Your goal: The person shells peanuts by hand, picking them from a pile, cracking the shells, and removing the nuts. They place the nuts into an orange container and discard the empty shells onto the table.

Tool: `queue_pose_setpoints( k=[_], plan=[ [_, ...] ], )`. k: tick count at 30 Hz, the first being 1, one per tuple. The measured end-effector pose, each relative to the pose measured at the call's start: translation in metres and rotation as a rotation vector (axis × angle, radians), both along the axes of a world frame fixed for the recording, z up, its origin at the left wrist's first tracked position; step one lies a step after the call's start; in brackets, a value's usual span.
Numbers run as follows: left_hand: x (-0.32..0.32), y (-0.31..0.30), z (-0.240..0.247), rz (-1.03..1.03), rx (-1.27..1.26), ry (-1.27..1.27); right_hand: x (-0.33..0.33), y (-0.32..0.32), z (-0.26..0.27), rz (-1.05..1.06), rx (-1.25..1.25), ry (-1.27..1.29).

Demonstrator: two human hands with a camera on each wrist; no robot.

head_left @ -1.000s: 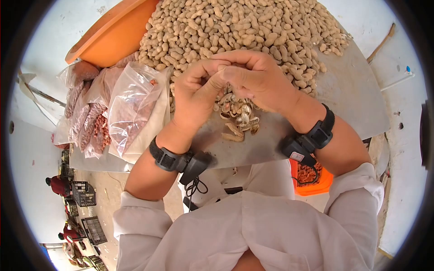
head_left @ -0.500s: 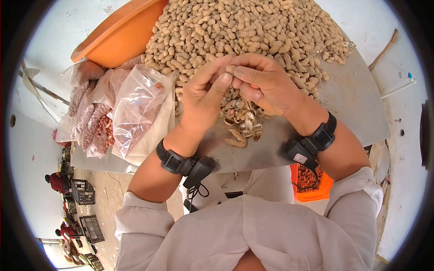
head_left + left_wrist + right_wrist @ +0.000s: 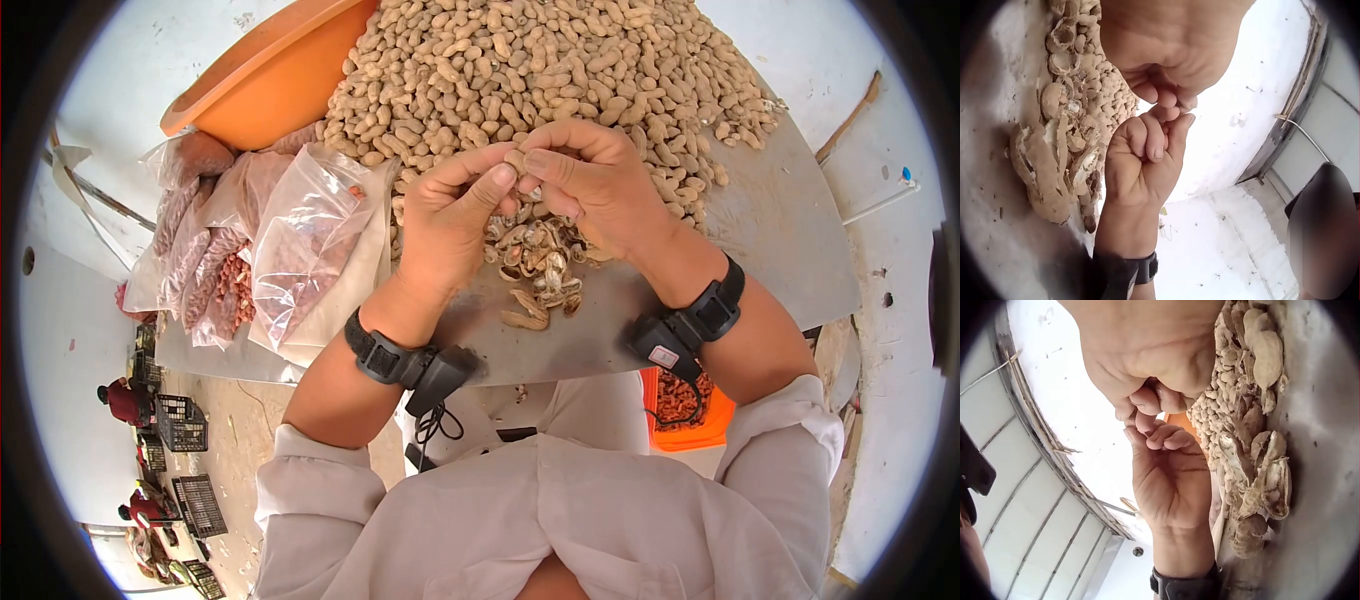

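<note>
My left hand (image 3: 445,225) and right hand (image 3: 605,190) meet over the near edge of the peanut heap. Between their thumbs and forefingers they pinch a tan peanut (image 3: 515,159), mostly covered by the fingertips. From the left wrist view, the right hand (image 3: 1141,159) has its lower fingers curled in toward the palm, with a small reddish bit (image 3: 1167,141) showing beside them. The left hand (image 3: 1175,478) faces it in the right wrist view, fingertips touching. Broken peanut shells (image 3: 540,260) lie on the metal table just below the hands.
A large heap of unshelled peanuts (image 3: 530,70) covers the table's far side. At left are an orange basin (image 3: 265,75) and clear bags of reddish kernels (image 3: 310,240). An orange container (image 3: 690,410) of kernels sits below the table edge (image 3: 560,372). Farther off are black crates (image 3: 182,424) and people.
The fingertips have parted slightly, bringing the pinched peanut into sight between them. Both hands shifted a little to the right and down in the head view; the shells stay put on the table.
</note>
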State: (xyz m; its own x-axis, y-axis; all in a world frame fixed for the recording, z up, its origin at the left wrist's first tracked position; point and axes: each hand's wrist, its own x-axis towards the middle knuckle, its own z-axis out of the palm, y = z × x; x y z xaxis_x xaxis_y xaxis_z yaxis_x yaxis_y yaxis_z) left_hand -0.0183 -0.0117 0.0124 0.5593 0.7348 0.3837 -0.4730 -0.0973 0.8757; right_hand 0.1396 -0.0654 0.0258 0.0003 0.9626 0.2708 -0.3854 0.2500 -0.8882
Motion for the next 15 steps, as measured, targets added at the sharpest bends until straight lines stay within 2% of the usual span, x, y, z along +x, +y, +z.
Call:
queue_pose_setpoints(
  k=[9,15],
  plan=[
    [-0.0024,-0.0032,0.0072,0.006,0.046,0.132,0.0099,0.0034,-0.0016,0.145,0.027,-0.052],
    [-0.0041,-0.003,0.0045,0.117,0.182,0.261,0.0006,0.0,0.0044,-0.005,-0.032,-0.051]
  ],
)
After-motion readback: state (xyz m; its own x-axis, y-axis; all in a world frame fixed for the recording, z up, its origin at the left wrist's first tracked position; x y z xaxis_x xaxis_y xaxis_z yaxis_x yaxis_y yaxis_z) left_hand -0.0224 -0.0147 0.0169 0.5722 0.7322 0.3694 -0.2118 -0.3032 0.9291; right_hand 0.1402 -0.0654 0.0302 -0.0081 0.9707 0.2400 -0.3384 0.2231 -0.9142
